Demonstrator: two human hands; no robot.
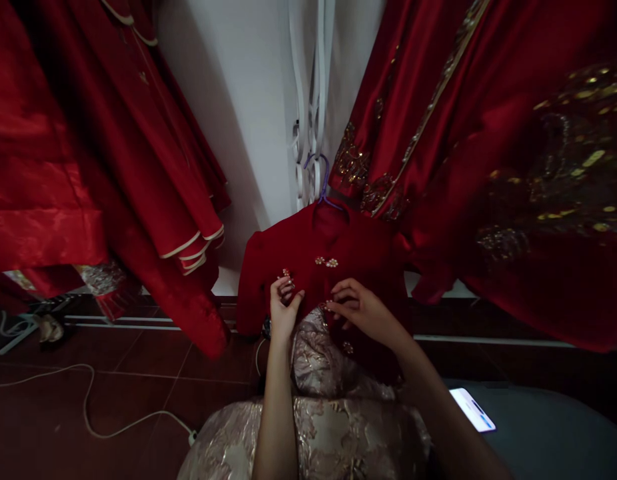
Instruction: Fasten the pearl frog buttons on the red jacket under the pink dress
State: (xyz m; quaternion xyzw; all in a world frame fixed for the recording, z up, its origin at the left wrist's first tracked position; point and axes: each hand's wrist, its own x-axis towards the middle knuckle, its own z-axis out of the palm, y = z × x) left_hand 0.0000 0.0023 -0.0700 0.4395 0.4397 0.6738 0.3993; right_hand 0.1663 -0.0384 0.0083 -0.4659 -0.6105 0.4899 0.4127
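A red jacket (288, 237) with a round neckline hangs in front of me on a purple hanger (324, 177). Its upper front carries a pearly, flower-shaped clasp (326, 262). My left hand (284, 310) is closed on the left front panel, thumb apart from the curled fingers, beside another jewelled ornament (287, 273). At the opposite front edge, my right hand (361, 310) has its fingertips bent around a small ornament (325, 307); the exact grip is hard to make out. Lower on that edge sits one more jewelled ornament (348, 347).
Red garments (153, 153) hang at left, and sequinned red ones (438, 133) at right. A white metal rack (316, 87) stands behind. Brocade cloth (238, 437) covers my lap. A lit phone (472, 409) lies on a dark seat (548, 427). A white cable (91, 400) crosses the tiled floor.
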